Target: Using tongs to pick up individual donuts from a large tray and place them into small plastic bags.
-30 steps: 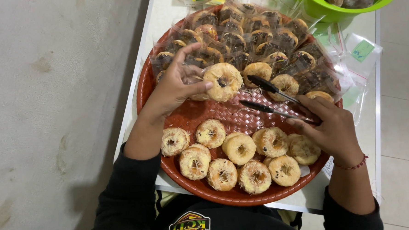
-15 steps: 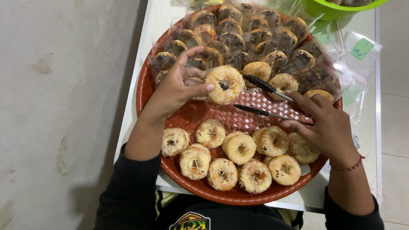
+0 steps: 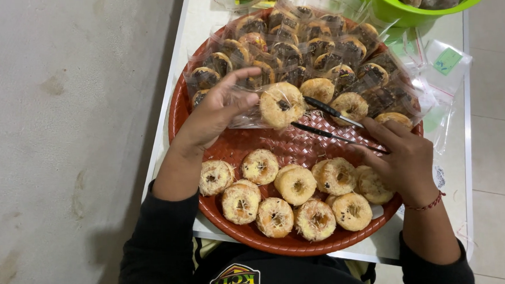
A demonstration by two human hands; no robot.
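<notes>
- Left hand point(image 3: 214, 112): fingers closed on the mouth of a clear bag point(image 3: 251, 105); the pastry point(image 3: 282, 105) now sits a little deeper in it than half a second ago.
- Right hand point(image 3: 403, 158): fingers closed round black tongs point(image 3: 328, 121); tips slightly parted at the pastry's edge, gripping nothing I can make out.
- Bag and pastry hang just over the red woven tray point(image 3: 298, 151), mid-tray, between bagged pastries point(image 3: 305, 49) and bare ones point(image 3: 291, 194).
- Judgement: insertion nearly complete; tongs have barely shifted.
</notes>
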